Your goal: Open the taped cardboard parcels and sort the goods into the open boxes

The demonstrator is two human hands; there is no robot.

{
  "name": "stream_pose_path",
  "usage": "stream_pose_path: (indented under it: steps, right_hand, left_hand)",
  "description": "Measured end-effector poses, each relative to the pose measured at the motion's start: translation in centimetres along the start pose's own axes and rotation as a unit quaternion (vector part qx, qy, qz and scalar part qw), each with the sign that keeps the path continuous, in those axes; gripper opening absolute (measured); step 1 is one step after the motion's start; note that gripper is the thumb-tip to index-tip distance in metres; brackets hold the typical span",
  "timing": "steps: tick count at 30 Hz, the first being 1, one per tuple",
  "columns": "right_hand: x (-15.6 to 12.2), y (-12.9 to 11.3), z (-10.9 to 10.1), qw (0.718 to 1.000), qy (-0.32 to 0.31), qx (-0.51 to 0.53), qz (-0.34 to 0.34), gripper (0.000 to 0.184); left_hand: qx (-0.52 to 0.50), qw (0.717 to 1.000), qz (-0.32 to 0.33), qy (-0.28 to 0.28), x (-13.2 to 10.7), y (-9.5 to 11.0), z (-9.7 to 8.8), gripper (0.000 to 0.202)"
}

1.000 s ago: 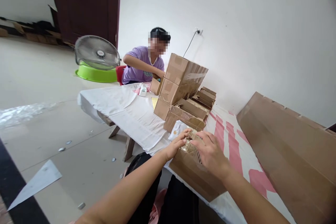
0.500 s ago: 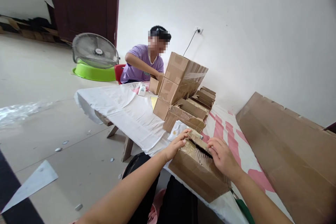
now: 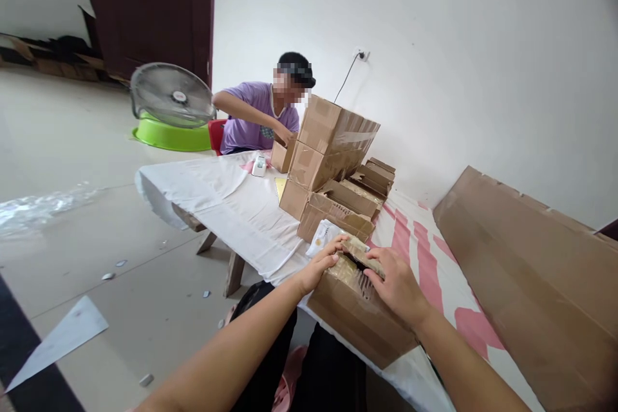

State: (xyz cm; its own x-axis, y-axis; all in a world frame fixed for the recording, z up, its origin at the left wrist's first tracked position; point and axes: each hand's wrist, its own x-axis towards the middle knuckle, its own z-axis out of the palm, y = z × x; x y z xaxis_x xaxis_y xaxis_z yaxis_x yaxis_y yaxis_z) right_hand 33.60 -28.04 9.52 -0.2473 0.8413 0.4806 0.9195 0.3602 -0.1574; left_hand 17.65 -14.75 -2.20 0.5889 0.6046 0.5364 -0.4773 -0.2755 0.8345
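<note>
In front of me a brown cardboard box (image 3: 360, 318) lies on the table's near edge, its taped top partly parted in a dark gap. My left hand (image 3: 321, 268) grips the box's far left top corner, fingers bent over the lifted flap (image 3: 355, 247). My right hand (image 3: 396, 283) holds the edge of the gap, thumb and fingers closed on the cardboard; the fingertips are partly hidden. Just behind the left hand lies a white printed packet (image 3: 322, 236). Torn-open cardboard boxes (image 3: 333, 215) stand in a row beyond it.
Stacked closed boxes (image 3: 316, 125) rise mid-table. Across from me a person (image 3: 258, 109) reaches into a small box (image 3: 281, 154). A white device (image 3: 259, 166) sits on the white cloth (image 3: 217, 199). At right leans a large cardboard sheet (image 3: 526, 270). A fan (image 3: 174, 95) stands on the floor.
My right hand has slid left along the gap, nearer to my left hand. My left hand stays at the corner. The person's hand opposite has shifted at the small box.
</note>
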Motion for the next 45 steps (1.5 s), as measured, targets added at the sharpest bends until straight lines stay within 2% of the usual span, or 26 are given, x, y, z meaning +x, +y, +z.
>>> stream_pose_path:
  steps: [2, 4, 8, 13, 20, 25, 30, 34, 37, 39, 42, 45]
  right_hand:
    - [1.2, -0.2, 0.8, 0.999, -0.019, -0.007, -0.039, 0.019]
    - [1.8, -0.2, 1.5, 0.999, -0.029, -0.006, -0.046, 0.017]
    - [2.5, -0.2, 1.7, 0.999, -0.035, 0.002, 0.003, 0.011]
    - [3.7, -0.1, 1.3, 0.993, -0.085, 0.031, 0.076, 0.011]
    - [5.5, 0.0, 1.8, 0.988, -0.112, 0.031, 0.105, 0.013]
    - [5.6, 0.5, 2.8, 0.987, -0.094, 0.029, 0.124, 0.015]
    - [5.5, 1.8, 4.3, 0.988, -0.029, 0.021, 0.153, 0.017]
    - [5.1, 3.2, 3.6, 0.986, 0.028, 0.036, 0.162, 0.011]
    - [2.7, 4.2, 1.1, 0.982, 0.076, 0.044, 0.170, 0.005]
    - [-0.4, 4.8, -0.9, 0.977, 0.112, 0.034, 0.181, 0.008]
    - [-7.3, 5.8, -2.9, 0.966, 0.150, 0.004, 0.209, 0.015]
    - [-15.9, 6.9, -2.6, 0.966, 0.126, -0.077, 0.211, 0.016]
  left_hand:
    - [-0.001, 1.000, -0.003, -0.002, -0.1, 0.4, 0.0, 0.032]
    - [0.000, 1.000, -0.002, 0.002, -0.2, 0.6, 0.0, 0.031]
    - [-0.005, 1.000, -0.002, 0.006, -0.3, 0.5, 0.1, 0.032]
    - [-0.007, 1.000, -0.005, 0.003, -0.2, 0.6, 0.3, 0.032]
    - [-0.005, 1.000, -0.015, 0.010, -0.2, 0.8, -0.1, 0.037]
    - [0.003, 1.000, -0.021, 0.012, -0.3, 0.9, -0.1, 0.036]
    - [0.011, 1.000, -0.018, 0.001, -0.2, 1.0, 0.1, 0.036]
    - [0.014, 1.000, -0.018, 0.000, -0.3, 1.1, 0.2, 0.033]
    - [0.014, 1.000, -0.022, 0.004, -0.4, 1.2, 0.1, 0.031]
    - [0.016, 1.000, -0.023, 0.008, -0.5, 1.2, 0.0, 0.032]
    - [0.015, 1.000, -0.021, 0.012, -0.4, 1.0, 0.1, 0.032]
    - [0.010, 1.000, -0.018, 0.011, -0.3, 0.6, 0.1, 0.034]
